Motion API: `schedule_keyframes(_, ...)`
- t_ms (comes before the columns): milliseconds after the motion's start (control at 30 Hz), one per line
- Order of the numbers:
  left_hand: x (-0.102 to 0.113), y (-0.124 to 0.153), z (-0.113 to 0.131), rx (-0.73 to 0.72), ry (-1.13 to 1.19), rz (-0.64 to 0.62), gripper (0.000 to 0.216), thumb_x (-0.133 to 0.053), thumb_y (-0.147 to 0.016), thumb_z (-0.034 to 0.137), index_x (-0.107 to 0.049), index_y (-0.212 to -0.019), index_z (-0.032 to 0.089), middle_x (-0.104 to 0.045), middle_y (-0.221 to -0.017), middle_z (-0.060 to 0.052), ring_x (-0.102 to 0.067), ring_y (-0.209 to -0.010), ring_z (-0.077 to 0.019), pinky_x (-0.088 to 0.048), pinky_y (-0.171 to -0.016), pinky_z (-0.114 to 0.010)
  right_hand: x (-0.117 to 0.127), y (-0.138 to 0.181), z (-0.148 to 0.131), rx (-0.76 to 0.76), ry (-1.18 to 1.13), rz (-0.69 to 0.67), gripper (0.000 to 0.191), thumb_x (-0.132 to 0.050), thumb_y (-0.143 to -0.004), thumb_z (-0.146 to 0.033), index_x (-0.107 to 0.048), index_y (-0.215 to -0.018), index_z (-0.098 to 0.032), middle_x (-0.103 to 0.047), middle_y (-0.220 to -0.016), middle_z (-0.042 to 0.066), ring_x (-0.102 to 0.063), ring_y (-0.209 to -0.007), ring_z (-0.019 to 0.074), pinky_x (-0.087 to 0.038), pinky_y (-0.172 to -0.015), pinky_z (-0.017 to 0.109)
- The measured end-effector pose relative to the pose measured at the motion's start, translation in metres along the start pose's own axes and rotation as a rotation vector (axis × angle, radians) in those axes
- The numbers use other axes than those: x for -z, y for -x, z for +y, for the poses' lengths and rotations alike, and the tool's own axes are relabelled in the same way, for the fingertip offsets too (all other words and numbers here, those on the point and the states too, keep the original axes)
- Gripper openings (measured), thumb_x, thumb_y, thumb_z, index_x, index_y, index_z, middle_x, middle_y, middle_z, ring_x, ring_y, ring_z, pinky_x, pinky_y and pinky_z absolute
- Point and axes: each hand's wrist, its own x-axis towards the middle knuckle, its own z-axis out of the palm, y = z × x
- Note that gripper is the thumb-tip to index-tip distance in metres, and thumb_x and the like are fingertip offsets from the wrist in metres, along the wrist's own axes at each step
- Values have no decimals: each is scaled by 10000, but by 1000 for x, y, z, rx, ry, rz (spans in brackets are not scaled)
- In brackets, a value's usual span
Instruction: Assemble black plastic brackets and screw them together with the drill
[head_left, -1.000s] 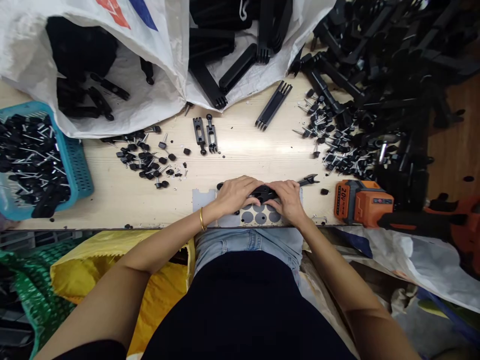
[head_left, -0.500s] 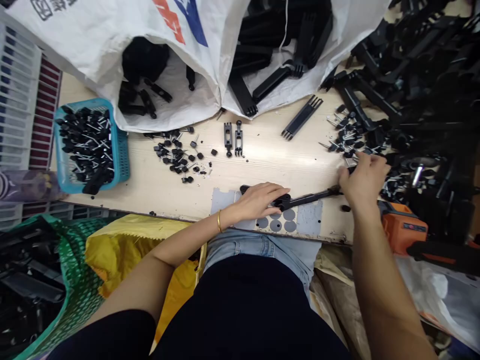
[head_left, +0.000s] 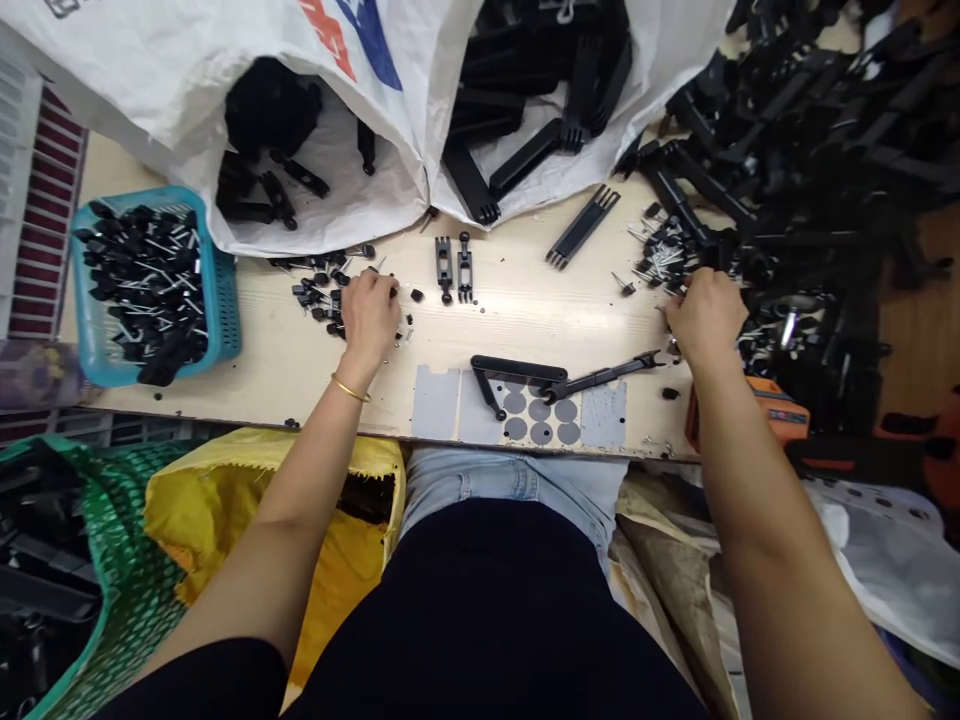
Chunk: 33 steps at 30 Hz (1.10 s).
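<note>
My left hand (head_left: 370, 315) reaches down with bent fingers over a loose pile of black-knobbed thumb screws (head_left: 321, 296); what its fingertips pinch is hidden. My right hand (head_left: 705, 312) is closed at the near edge of a second screw pile (head_left: 664, 250), its fingertips largely out of sight. Between the hands lies a jointed black plastic arm (head_left: 519, 369), folded at its left end, with its slimmer section (head_left: 606, 376) pointing toward my right hand. It rests partly on a grey patch with dark discs (head_left: 568, 411), and neither hand touches it.
A blue basket (head_left: 231, 300) of thumb screws stands at left. White sacks (head_left: 315, 225) with black parts line the back. Two short forked connectors (head_left: 465, 268) and a slotted bar (head_left: 582, 227) lie mid-table. An orange power tool (head_left: 776, 412) sits beside my right forearm.
My left hand has let go of the jointed arm and moved left to the screw pile. The jointed arm now lies free on the table. My right hand stays by the right pile.
</note>
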Motion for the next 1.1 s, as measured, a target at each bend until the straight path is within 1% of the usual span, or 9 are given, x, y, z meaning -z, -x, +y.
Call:
schedule_keyframes(167, 28, 20, 45, 3, 352, 33, 176, -585, -827, 215, -664, -985, 216, -647, -954, -63, -623, -918, -200, -508, -908, -389, 9, 10, 3, 23, -39, 71, 175, -540, -809, -148, -623, -954, -99, -611, -1017, 223, -520, -979, 260, -364, -813, 398)
schedule_keyframes(300, 31, 53, 81, 135, 778, -261, 269, -625, -824, 330, -675, -1033, 169, -693, -898, -52, -672, -781, -145, -574, -771, -308, 21, 46, -11, 184, -336, 116, 98, -560, -773, -163, -644, -823, -160, -627, -880, 101, -554, -773, 186, -442, -738, 336)
schedule_keyframes(400, 16, 67, 87, 239, 873, -352, 304, -660, -795, 358, -687, -995, 132, -707, -855, -64, -695, -752, -154, -586, -743, -292, 27, 78, -27, 264, -531, 70, 96, -560, -768, -192, -648, -808, -186, -611, -830, 44, -541, -659, 146, -471, -636, 297)
schedule_keyframes(533, 8, 74, 86, 186, 790, -325, 273, -631, -825, 328, -688, -1010, 136, -706, -900, -65, -699, -757, -151, -589, -751, -287, 28, 100, -40, 334, -544, 13, 105, -550, -781, -196, -649, -816, -194, -608, -834, 47, -572, -716, 164, -495, -640, 295)
schedule_keyframes(700, 15, 82, 93, -215, 415, -302, 221, -552, -897, 245, -675, -1067, 174, -704, -991, -71, -669, -871, -159, -570, -823, -314, 30, 104, -40, 326, -417, 36, 114, -532, -777, -175, -638, -815, -198, -604, -839, 64, -565, -720, 185, -483, -680, 329)
schedule_keyframes(767, 15, 83, 91, -326, 317, -295, 214, -547, -908, 231, -672, -1074, 181, -708, -1006, -83, -655, -950, -187, -555, -869, -358, 34, 106, -42, 366, -408, -24, 109, -537, -776, -171, -637, -809, -199, -605, -829, 62, -562, -709, 185, -469, -672, 326)
schedule_keyframes(867, 9, 77, 82, -379, 272, -300, 193, -605, -883, 251, -685, -1051, 199, -714, -1020, -82, -638, -1014, -219, -540, -896, -406, 41, 112, -49, 489, -426, -202, 101, -540, -792, -172, -638, -804, -198, -606, -824, 57, -561, -693, 178, -449, -637, 307)
schedule_keyframes(933, 4, 71, 76, -382, 269, -354, 193, -628, -870, 261, -693, -1041, 201, -722, -992, -77, -655, -959, -217, -548, -853, -393, 43, 116, -56, 563, -411, -286, 117, -523, -813, -157, -636, -817, -189, -602, -845, 66, -562, -708, 179, -444, -637, 303)
schedule_keyframes(1100, 0, 61, 74, -339, 250, -463, 204, -682, -825, 255, -711, -1022, 207, -736, -924, -63, -679, -835, -208, -544, -773, -349, 46, 123, -75, 737, -167, -351, 177, -463, -855, -82, -604, -782, -160, -569, -879, 120, -540, -826, 234, -444, -675, 330)
